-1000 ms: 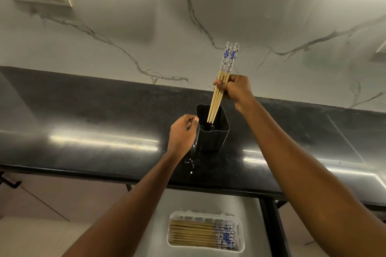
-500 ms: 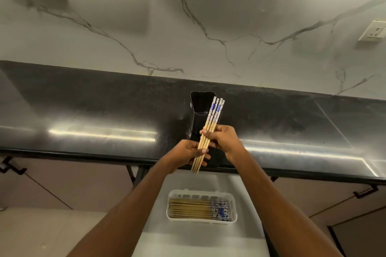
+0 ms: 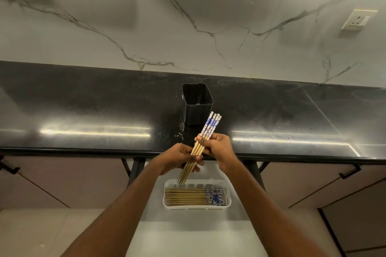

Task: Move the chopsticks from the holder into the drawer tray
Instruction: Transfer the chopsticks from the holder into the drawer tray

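The right hand grips a small bundle of chopsticks at about their middle, fingers and thumb curled around them. The left hand holds the same bundle lower down, its fingers wrapped under the bare wooden part. The bundle slants, its blue-and-white patterned ends up and to the right, its thin tips down and to the left, over the far rim of the white tray. That tray sits in the open drawer below the hands, and more chopsticks lie flat inside it, patterned ends to the right. Beyond the hands, the black holder stands upright on the dark countertop, just behind the bundle's top ends.
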